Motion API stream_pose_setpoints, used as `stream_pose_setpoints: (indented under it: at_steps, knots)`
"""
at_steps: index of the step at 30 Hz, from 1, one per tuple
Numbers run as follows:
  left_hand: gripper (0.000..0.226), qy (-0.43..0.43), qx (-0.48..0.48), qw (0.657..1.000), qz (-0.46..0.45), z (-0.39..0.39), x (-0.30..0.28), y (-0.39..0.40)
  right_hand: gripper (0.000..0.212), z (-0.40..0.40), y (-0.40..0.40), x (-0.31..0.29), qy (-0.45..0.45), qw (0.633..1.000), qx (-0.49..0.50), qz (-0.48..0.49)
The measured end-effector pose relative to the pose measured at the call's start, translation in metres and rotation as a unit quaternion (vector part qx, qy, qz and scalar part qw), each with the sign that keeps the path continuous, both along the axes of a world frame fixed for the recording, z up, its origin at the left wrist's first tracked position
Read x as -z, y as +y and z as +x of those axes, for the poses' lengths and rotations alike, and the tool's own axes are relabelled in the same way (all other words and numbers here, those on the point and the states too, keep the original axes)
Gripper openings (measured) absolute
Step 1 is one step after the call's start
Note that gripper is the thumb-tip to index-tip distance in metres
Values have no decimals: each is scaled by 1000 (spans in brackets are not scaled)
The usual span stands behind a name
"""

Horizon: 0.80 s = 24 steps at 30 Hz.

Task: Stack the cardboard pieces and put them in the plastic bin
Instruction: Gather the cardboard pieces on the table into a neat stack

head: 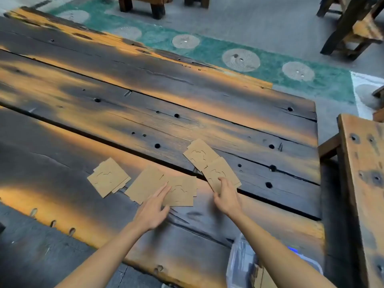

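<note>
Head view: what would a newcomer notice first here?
Tan cardboard pieces lie scattered on the near part of the dark plank table. The left hand rests on the middle pieces; the right hand pinches another. A clear plastic bin sits at the bottom right.

A worktop (145, 104) of dark, weathered planks streaked with orange and dotted with holes is carrying the cardboard pieces. One small pile (108, 177) is lying to the left, two overlapping pieces (162, 189) are sitting in the middle, and two more overlapping pieces (209, 165) are lying to the right. A clear plastic bin (241, 265) is sitting at the near right edge.
</note>
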<state>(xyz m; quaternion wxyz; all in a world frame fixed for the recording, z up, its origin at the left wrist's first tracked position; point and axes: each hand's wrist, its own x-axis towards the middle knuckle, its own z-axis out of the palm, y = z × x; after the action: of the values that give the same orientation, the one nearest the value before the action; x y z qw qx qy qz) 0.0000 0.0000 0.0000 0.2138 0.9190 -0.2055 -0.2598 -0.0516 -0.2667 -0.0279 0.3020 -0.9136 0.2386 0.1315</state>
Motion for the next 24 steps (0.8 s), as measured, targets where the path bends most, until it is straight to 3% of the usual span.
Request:
stream_pose_setpoints:
  at_steps: [8,15,24]
  knots:
    - [40,-4,-30,999,-13,18,11,-56,64,22,-55,20,28,997,61,-42]
    - [24,53,-38,996,-59,29,16,-90,106,26,-64,44,79,992,90,-29]
    - [22,98,-20,993,-56,51,27,-112,109,24,-66,48,70,989,130,-26]
